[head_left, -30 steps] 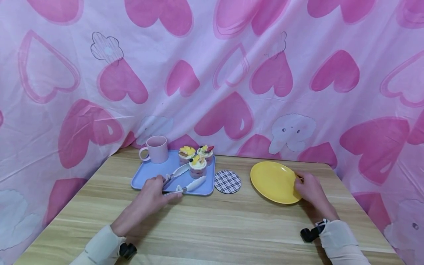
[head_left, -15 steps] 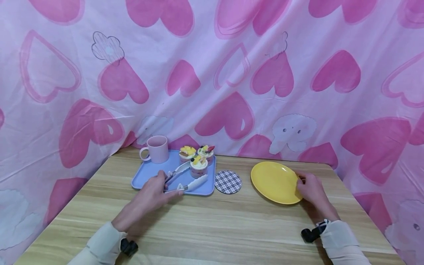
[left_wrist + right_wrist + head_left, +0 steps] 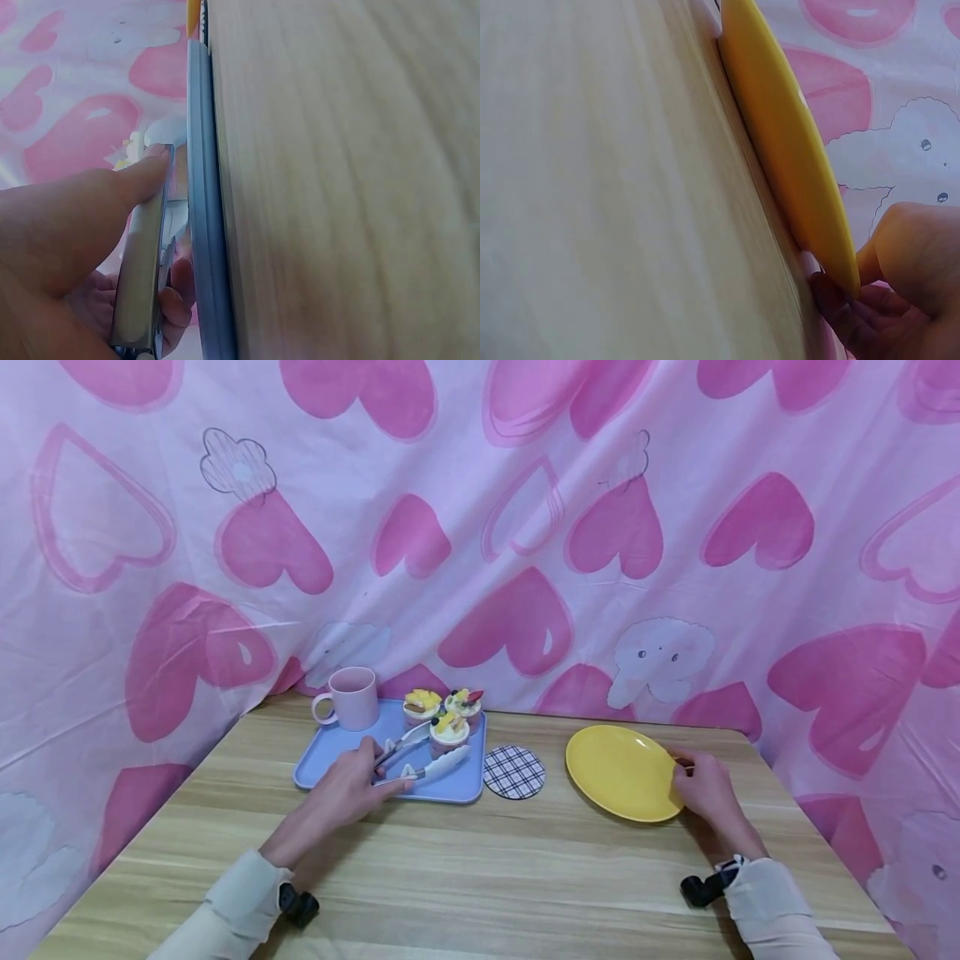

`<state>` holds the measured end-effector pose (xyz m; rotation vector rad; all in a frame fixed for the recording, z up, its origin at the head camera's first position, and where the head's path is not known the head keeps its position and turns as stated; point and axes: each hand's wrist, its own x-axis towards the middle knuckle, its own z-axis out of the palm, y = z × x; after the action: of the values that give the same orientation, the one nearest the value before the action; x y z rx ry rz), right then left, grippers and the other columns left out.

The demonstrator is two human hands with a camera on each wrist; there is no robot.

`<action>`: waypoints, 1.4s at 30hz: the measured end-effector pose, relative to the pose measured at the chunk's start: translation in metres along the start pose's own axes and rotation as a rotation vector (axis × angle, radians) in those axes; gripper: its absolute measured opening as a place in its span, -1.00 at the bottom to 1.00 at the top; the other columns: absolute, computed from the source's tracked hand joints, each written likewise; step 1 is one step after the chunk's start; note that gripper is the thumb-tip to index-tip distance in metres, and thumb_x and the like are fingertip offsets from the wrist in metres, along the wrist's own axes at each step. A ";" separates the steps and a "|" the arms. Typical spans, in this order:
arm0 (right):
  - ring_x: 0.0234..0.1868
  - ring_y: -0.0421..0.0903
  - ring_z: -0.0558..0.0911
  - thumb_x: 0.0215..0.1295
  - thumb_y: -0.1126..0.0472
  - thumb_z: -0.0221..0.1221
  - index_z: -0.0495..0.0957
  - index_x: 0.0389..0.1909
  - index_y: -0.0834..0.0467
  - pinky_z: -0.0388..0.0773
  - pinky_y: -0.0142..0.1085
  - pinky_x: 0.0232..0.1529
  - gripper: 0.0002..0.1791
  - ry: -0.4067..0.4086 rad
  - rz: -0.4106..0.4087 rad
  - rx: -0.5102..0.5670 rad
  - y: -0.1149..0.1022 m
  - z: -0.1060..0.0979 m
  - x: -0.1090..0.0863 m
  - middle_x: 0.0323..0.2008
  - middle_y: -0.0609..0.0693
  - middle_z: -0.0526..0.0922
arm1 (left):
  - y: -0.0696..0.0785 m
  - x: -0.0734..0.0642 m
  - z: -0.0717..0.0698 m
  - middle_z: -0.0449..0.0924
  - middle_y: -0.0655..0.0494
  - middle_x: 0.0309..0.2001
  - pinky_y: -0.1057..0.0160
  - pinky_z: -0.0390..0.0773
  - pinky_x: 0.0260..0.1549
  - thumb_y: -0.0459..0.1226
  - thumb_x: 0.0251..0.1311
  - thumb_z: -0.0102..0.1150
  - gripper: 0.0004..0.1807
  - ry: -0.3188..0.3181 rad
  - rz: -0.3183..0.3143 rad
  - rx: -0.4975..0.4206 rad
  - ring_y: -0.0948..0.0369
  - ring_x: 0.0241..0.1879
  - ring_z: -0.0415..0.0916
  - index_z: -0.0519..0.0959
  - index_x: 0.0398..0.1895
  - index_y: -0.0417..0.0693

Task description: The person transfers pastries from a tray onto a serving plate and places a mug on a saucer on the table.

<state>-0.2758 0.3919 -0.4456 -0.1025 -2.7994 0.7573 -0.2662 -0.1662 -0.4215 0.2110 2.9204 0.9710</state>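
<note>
My left hand (image 3: pixel 347 789) grips metal tongs (image 3: pixel 139 277) with white tips over the front of the blue tray (image 3: pixel 318 767). The tongs' arms are spread, one tip at the back left of the front dessert cup (image 3: pixel 449 735), the other in front of it. In the head view, the near tip partly covers that cup's lower side. Two more fruit-topped cups, a left cup (image 3: pixel 422 706) and a right cup (image 3: pixel 463 703), stand behind. My right hand (image 3: pixel 707 789) pinches the right rim of the yellow plate (image 3: pixel 618 772), thumb on top and fingers below.
A pink mug (image 3: pixel 354 697) stands at the tray's back left. Between tray and plate lies a round checked coaster (image 3: pixel 514 772) on the wooden table (image 3: pixel 480 877). A pink heart-patterned cloth (image 3: pixel 510 527) hangs along the table's back edge.
My left hand has shifted slightly forward, and the near tip of the tongs has come up closer to the front cup. My right hand and the plate have hardly moved.
</note>
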 end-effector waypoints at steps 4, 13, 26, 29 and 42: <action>-0.05 0.17 0.60 0.40 0.30 -0.01 0.52 0.26 0.29 0.54 -0.06 -0.09 -0.56 0.002 0.015 0.011 0.001 0.000 0.000 0.02 0.35 0.64 | -0.001 0.003 -0.001 0.49 0.05 -0.35 0.32 0.43 -0.61 0.23 -0.01 0.44 -0.21 0.005 0.017 -0.001 0.20 -0.48 0.46 0.37 0.05 -0.12; -0.09 0.12 0.63 0.41 0.29 0.04 0.57 0.21 0.25 0.50 -0.24 -0.18 -0.60 0.039 -0.007 0.015 0.007 0.001 0.002 -0.03 0.31 0.68 | -0.003 0.001 -0.001 0.49 0.07 -0.36 0.32 0.43 -0.64 0.24 0.01 0.42 -0.22 0.018 0.047 0.007 0.21 -0.51 0.46 0.37 0.05 -0.12; -0.06 0.12 0.59 0.46 0.26 -0.01 0.52 0.27 0.24 0.53 -0.20 -0.16 -0.58 0.003 0.029 0.030 0.007 0.001 0.000 0.05 0.32 0.63 | -0.002 -0.002 0.000 0.48 0.06 -0.37 0.30 0.45 -0.66 0.23 0.05 0.40 -0.27 0.026 0.036 0.027 0.20 -0.53 0.47 0.36 0.04 -0.06; -0.06 0.12 0.58 0.47 0.26 -0.01 0.52 0.27 0.25 0.53 -0.20 -0.17 -0.58 -0.001 0.034 0.034 0.006 0.001 0.000 0.06 0.33 0.62 | -0.002 -0.003 -0.001 0.48 0.05 -0.37 0.30 0.45 -0.66 0.22 0.06 0.40 -0.26 0.027 0.038 0.032 0.20 -0.54 0.47 0.35 0.05 -0.06; -0.05 0.16 0.61 0.45 0.26 0.01 0.54 0.24 0.25 0.56 -0.09 -0.12 -0.59 0.028 0.020 0.022 0.007 0.001 0.000 0.04 0.33 0.64 | 0.002 -0.006 -0.001 0.47 0.09 -0.39 0.28 0.41 -0.65 0.29 0.03 0.37 -0.23 0.083 0.081 0.076 0.22 -0.56 0.44 0.36 0.03 -0.06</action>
<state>-0.2765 0.3978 -0.4503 -0.1369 -2.7671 0.7843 -0.2599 -0.1657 -0.4192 0.3020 3.0495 0.9012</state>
